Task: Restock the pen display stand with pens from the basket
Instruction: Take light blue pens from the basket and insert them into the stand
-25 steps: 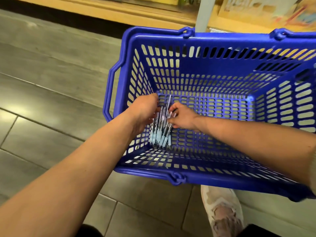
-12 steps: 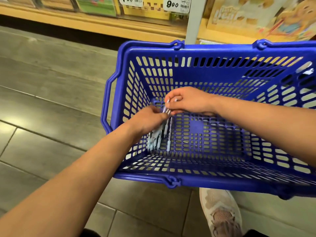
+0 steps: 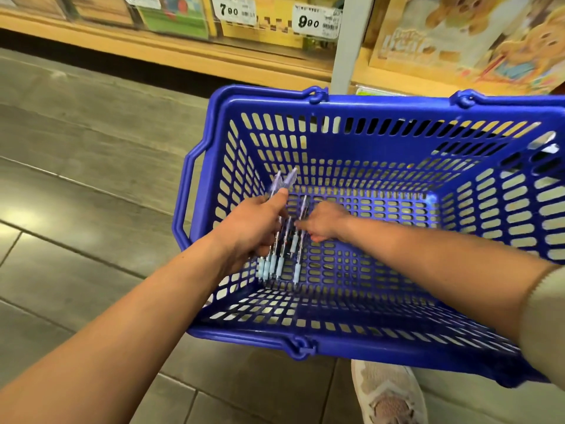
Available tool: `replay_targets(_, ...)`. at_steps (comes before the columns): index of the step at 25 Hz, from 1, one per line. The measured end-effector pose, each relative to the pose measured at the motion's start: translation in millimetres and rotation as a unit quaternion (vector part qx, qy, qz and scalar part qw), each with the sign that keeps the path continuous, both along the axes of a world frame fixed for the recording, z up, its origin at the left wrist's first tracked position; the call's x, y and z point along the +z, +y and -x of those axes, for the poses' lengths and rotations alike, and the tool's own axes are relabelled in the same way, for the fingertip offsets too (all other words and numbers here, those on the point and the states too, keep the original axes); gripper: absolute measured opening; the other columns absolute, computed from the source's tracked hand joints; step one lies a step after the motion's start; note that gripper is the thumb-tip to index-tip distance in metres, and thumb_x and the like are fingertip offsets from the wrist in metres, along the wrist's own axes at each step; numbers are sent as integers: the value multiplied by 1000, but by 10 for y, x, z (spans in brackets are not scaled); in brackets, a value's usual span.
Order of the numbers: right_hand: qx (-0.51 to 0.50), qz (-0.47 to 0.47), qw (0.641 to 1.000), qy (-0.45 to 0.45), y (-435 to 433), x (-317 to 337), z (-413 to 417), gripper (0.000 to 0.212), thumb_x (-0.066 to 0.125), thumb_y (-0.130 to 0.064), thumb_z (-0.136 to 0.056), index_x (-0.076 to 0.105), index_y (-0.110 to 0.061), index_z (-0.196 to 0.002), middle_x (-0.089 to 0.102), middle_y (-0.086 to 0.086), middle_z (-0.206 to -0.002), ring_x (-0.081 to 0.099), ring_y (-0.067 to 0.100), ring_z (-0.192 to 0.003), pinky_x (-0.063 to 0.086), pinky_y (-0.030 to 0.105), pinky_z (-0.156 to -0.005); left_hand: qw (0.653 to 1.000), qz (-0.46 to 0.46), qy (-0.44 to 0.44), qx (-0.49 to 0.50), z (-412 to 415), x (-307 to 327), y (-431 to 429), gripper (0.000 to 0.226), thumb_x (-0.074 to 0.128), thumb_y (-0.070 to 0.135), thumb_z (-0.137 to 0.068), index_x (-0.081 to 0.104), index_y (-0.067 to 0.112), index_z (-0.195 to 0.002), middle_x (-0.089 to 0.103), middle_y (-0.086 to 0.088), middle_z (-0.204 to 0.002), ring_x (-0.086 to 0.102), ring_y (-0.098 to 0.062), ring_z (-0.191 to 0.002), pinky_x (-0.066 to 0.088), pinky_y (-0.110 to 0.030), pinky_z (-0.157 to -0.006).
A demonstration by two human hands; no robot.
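Several pens (image 3: 272,266) are clamped in the left hand (image 3: 253,231) by the basket's (image 3: 382,102) left wall. The right hand (image 3: 325,223) reaches them, its grip untellable. Gathering step; next, lift the bundle towards the stand.

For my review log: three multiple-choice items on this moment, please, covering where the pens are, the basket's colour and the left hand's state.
1. The pens are: A. inside the basket, near its left wall; B. outside the basket; C. at the basket's right wall.
2. The basket is: A. red; B. blue; C. green.
3. The left hand: A. lies flat, open; B. grips the pens; C. grips the basket's handle.
Key: 1 A, the bundle shows within the rim by the left wall; 2 B, walls and rim are blue; 3 B, the bundle passes through its grip.
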State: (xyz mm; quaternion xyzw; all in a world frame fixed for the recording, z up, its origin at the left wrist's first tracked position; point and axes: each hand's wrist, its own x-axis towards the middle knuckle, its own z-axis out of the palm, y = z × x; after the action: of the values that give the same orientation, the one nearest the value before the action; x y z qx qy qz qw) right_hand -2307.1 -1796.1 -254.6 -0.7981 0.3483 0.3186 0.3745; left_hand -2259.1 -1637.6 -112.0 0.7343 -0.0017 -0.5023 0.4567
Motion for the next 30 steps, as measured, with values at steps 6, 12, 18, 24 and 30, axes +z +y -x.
replay_targets(6,44,33,998,-22,180,-109,-4,18,69,-32,-92,61,-20,-80,65,6,-93,55,15,-79,50,27,-69,997,52,42,48,-27,36,-6,32,40,40,-108,54,13,-116,43,8,-59,35,-7,-45,33,-21,-41)
replay_targets(12,-71,29,993,-88,-1,37,-85,25,69,-31,-93,66,-8,-101,73,11,-97,70,21,-84,59,30,-68,993,90,53,51,-62,81,10,31,55,45,-101,57,15,-107,43,11,-59,31,-4,-43,28,-17,-36)
replay_targets(18,-48,44,996,-59,16,64,-257,53,73,-54,-84,52,-12,-110,65,6,-97,57,15,-73,43,28,-55,995,89,36,39,-33,56,59,25,48,36,-106,53,12,-102,42,7,-59,34,-8,-49,34,-21,-45)
replay_targets(24,-60,65,991,-103,166,-18,-351,41,77,-15,-85,52,-17,-118,58,0,-89,57,11,-68,39,19,-45,996,67,12,65,-44,81,128,26,45,30,-107,61,10,-103,54,3,-64,46,-10,-54,44,-24,-50)
replay_targets(30,-113,-43,983,-139,40,-11,-304,17,78,-19,-86,71,-16,-101,73,4,-99,70,20,-91,58,29,-72,991,74,28,105,-40,75,77,28,46,27,-107,64,7,-105,67,-2,-71,58,-11,-59,53,-24,-56)
